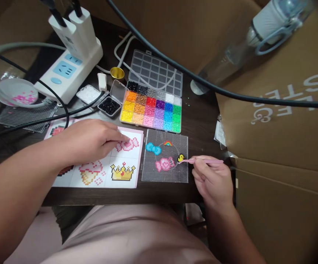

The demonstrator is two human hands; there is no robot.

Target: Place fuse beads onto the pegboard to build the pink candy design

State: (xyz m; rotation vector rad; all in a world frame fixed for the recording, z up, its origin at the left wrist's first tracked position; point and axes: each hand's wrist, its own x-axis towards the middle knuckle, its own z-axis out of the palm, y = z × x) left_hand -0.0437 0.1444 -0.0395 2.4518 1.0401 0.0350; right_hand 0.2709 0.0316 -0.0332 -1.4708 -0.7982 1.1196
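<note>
My right hand (pixel 213 179) pinches slim pink tweezers (pixel 208 161), whose tip reaches the right side of a clear pegboard (pixel 166 176). On that board lie a pink candy figure (pixel 164 164) of beads, a blue bow (pixel 153 148), a small rainbow (pixel 168 143) and a yellow duck (pixel 181 158) near the tweezer tip. My left hand (pixel 97 141) rests over a pattern sheet (pixel 93 185), its index finger stretched onto the printed pink candy (pixel 128 144); nothing shows in its grasp. The sheet also bears a crown (pixel 123 172) and an ice cream (pixel 90 172).
Behind the pegboard stands an open bead box (pixel 150 110) with many colours. Small boxes of white (pixel 89 94) and black beads (pixel 109 106) sit beside it. A power strip (pixel 68 75), a gold cup (pixel 117 73) and a bowl (pixel 17 90) are further back. Cables (pixel 159 55) cross above; cardboard (pixel 280 146) stands right.
</note>
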